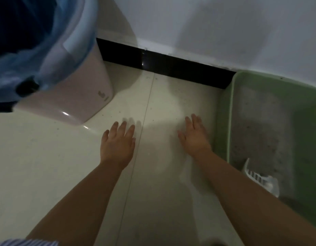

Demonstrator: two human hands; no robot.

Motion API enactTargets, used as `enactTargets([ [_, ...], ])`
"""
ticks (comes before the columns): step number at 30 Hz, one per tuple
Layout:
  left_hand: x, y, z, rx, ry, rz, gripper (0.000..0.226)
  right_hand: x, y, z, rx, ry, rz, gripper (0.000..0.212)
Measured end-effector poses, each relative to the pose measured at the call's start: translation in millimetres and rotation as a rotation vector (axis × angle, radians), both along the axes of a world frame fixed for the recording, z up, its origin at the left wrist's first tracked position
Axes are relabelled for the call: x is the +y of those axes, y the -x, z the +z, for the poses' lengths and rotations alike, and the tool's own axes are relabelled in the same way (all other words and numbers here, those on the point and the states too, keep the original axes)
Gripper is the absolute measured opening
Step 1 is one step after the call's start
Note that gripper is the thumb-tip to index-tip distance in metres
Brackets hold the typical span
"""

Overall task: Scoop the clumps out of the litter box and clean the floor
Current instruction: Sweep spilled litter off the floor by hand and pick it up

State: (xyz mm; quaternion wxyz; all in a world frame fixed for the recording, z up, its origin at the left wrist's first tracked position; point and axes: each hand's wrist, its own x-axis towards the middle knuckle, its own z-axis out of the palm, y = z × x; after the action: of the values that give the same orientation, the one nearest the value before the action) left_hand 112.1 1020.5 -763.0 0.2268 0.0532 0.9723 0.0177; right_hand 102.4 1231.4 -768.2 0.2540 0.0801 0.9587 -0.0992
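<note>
A pale green litter box (230, 110) stands on the floor at the right, filled with grey litter (260, 132). A white slotted scoop (260, 178) lies in its near corner. My left hand (118, 142) hovers flat over the cream tiled floor (162, 96), fingers straight and empty. My right hand (194, 135) is stretched out palm down just left of the litter box wall, also empty. Small specks of litter dot the tiles between the bin and the box.
A white waste bin (73, 96) lined with a blue plastic bag (25, 55) stands at the upper left. A black skirting board (162, 66) runs along the white wall behind. A tile joint runs between my hands.
</note>
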Motion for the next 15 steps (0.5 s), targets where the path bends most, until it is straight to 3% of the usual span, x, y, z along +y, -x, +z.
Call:
enactTargets([
  [4, -16, 14, -44, 0.100, -0.119, 0.005, 0.076, -2, 34, -42, 0.177, 0.045, -0.126, 0.059],
  [6, -25, 15, -50, 0.092, -0.136, 0.001, 0.080, -5, 40, -48, 0.170, 0.058, -0.101, 0.060],
  [8, -34, 18, -48, 0.005, -0.122, 0.016, 0.073, -4, 37, -50, 0.084, 0.046, -0.007, 0.063],
  [12, -37, 41, -51, -0.018, -0.143, -0.003, 0.098, -5, 21, -57, 0.056, 0.049, 0.234, 0.079],
  [15, -22, 63, -63, 0.000, -0.134, 0.002, 0.084, -4, 8, -61, 0.092, 0.068, 0.318, 0.088],
])
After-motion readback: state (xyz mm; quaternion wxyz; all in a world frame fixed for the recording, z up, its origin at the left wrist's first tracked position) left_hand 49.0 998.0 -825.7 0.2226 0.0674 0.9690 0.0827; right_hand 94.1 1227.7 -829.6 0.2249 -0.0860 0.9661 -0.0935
